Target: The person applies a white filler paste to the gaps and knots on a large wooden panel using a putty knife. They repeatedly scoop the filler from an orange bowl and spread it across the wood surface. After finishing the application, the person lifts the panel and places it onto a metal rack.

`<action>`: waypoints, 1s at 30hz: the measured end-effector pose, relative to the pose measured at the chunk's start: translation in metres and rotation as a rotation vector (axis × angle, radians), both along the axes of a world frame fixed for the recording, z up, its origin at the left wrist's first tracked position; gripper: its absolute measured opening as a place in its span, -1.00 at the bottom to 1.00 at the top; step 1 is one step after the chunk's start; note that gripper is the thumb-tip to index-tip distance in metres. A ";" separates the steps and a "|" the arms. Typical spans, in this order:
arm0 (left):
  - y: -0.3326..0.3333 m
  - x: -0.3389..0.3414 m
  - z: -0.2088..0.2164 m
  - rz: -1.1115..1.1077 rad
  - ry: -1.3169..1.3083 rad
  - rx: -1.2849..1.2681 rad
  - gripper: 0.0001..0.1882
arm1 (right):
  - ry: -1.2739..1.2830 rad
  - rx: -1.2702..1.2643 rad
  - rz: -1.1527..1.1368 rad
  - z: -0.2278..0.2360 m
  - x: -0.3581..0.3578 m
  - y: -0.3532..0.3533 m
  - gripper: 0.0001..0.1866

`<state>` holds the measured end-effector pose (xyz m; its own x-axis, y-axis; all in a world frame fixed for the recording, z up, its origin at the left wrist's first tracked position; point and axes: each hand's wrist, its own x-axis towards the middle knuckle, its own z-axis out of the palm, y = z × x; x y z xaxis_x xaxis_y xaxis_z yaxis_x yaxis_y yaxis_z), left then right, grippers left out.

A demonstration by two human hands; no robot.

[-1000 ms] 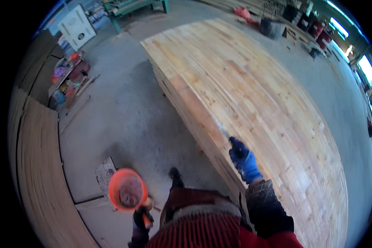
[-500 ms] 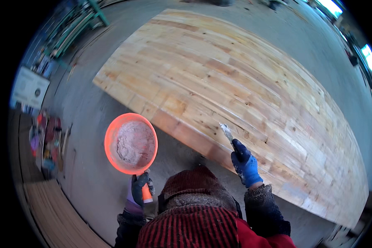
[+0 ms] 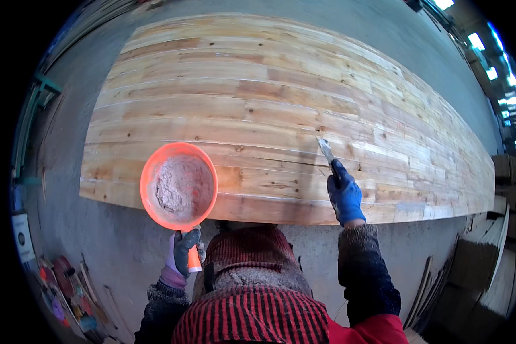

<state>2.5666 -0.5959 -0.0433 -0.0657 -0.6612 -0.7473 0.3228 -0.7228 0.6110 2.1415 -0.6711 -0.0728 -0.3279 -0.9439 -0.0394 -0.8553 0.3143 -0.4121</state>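
My left hand (image 3: 184, 247), in a dark-palmed glove, is closed round the handle of an orange scoop-like pan (image 3: 146, 182). Pale pinkish-grey paste (image 3: 180, 186) lies inside the pan, smeared up its walls. The pan is held over the near left edge of a large panel (image 3: 258, 117) of joined wooden strips. A putty knife (image 3: 325, 149) with paste on its blade is gripped by my right hand (image 3: 345, 198) in a blue glove. Its blade points away over the panel; whether the tip touches the wood I cannot tell. Knots and pale filled seams mark the panel.
Stacked boards (image 3: 476, 258) stand at the right. Assorted tools and coloured items (image 3: 69, 286) lie on the floor at lower left. A green metal frame (image 3: 31, 123) stands at the far left, and grey concrete floor (image 3: 350, 26) surrounds the panel.
My view has turned to the right, so the panel now lies more level across it. The pan now overlaps the panel's near edge; the knife points farther in over the wood. Both grips are unchanged.
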 end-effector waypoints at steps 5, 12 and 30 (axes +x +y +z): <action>-0.005 0.017 -0.004 -0.027 0.056 0.043 -0.69 | 0.185 0.047 -0.007 -0.016 0.015 -0.035 -0.52; -0.003 0.019 -0.011 -0.022 0.051 0.049 -0.69 | 0.262 0.326 0.090 -0.014 0.028 -0.042 -0.54; -0.005 0.004 -0.011 -0.014 0.055 0.047 -0.69 | 0.405 0.412 0.256 0.046 -0.007 -0.098 -0.72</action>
